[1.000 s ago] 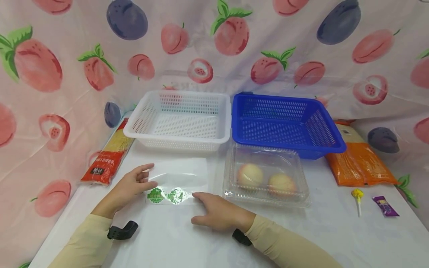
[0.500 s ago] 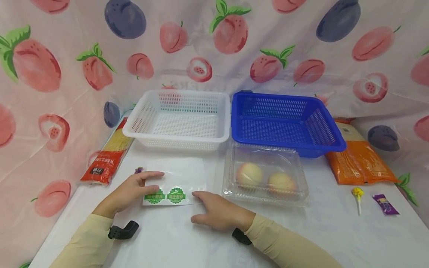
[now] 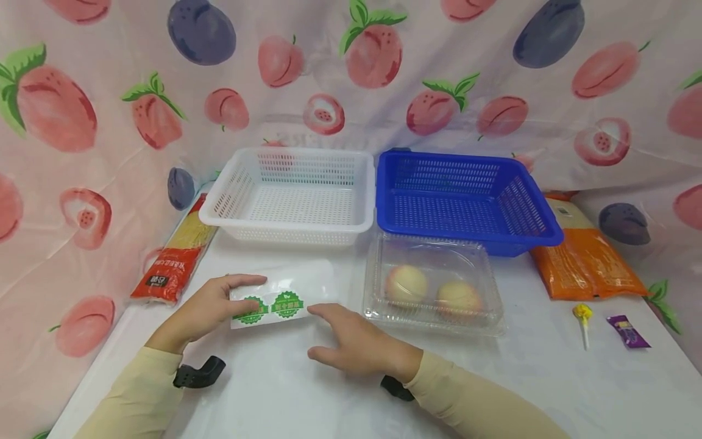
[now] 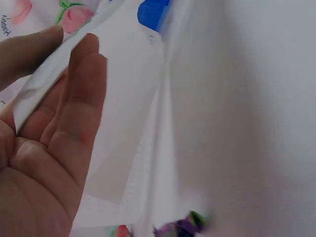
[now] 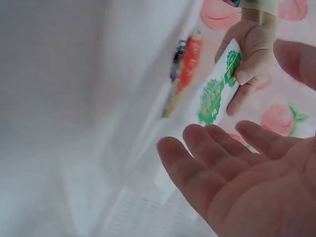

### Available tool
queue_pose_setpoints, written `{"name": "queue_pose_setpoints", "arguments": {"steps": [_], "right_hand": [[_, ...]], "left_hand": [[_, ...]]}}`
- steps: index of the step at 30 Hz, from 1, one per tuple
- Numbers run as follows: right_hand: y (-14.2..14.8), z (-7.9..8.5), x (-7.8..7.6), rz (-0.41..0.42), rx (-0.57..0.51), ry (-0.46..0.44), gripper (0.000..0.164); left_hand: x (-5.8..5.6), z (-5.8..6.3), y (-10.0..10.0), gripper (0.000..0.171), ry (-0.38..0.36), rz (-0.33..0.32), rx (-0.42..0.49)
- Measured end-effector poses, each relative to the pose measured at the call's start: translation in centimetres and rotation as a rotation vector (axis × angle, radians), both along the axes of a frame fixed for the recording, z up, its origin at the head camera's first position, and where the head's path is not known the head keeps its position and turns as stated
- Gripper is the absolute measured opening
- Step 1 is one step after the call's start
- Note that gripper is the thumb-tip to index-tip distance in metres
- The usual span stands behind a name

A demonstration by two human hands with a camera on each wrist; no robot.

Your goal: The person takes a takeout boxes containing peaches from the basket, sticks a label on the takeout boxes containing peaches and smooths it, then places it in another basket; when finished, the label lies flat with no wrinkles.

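Note:
My left hand (image 3: pixel 200 311) pinches the left end of a flat, shiny plastic bag (image 3: pixel 293 281) with green round prints. Its thumb lies over the printed face and its fingers go behind, as the right wrist view shows on the bag (image 5: pixel 213 101). In the left wrist view the bag's white back (image 4: pixel 126 98) runs past the fingers of the left hand (image 4: pixel 59 143). My right hand (image 3: pixel 359 338) hovers by the bag's lower right corner, thumb and fingers apart. From the right wrist, that hand (image 5: pixel 242 173) has spread, slightly bent fingers and holds nothing; whether a fingertip touches the bag I cannot tell.
Behind the bag stand a white basket (image 3: pixel 290 228) and a blue basket (image 3: pixel 466 236). A clear clamshell box (image 3: pixel 384 253) holds two peaches. A red-yellow packet (image 3: pixel 172 265) lies left; an orange packet (image 3: pixel 592 262), lollipop (image 3: pixel 583 314) and purple wrapped candy (image 3: pixel 627 331) lie right.
The left hand has taken hold of the bag's left end, and the bag has shifted left and tilted up off the table. The right hand has barely moved.

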State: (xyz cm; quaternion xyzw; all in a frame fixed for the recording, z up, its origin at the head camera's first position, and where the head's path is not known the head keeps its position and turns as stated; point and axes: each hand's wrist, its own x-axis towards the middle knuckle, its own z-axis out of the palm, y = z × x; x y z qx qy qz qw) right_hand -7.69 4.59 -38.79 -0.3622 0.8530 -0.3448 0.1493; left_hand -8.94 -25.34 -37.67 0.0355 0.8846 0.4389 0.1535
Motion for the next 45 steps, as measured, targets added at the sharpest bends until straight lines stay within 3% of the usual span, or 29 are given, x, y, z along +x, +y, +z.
{"name": "queue_pose_setpoints", "arguments": {"steps": [8,16,20,36,45], "right_hand": [[0.5,2.9,-0.2,-0.012,-0.133,0.247,0.059],[0.9,4.3,-1.3,-0.045,-0.223,0.426,0.056],[1.1,4.5,-1.8,-0.066,-0.24,0.446,0.055],[1.3,4.5,-2.9,-0.012,-0.267,0.378,0.042],[1.5,4.3,-3.1,-0.01,-0.241,0.477,0.039]], "left_hand": [[0.3,2.4,1.0,0.059,0.109,0.03,0.094],[0.6,4.0,2.0,0.046,0.192,0.005,0.087],[0.6,4.5,2.6,0.038,0.227,0.007,0.083],[0.0,4.9,4.5,0.038,0.271,-0.072,0.294],[-0.2,4.9,4.7,0.04,0.248,-0.062,0.289]]}}
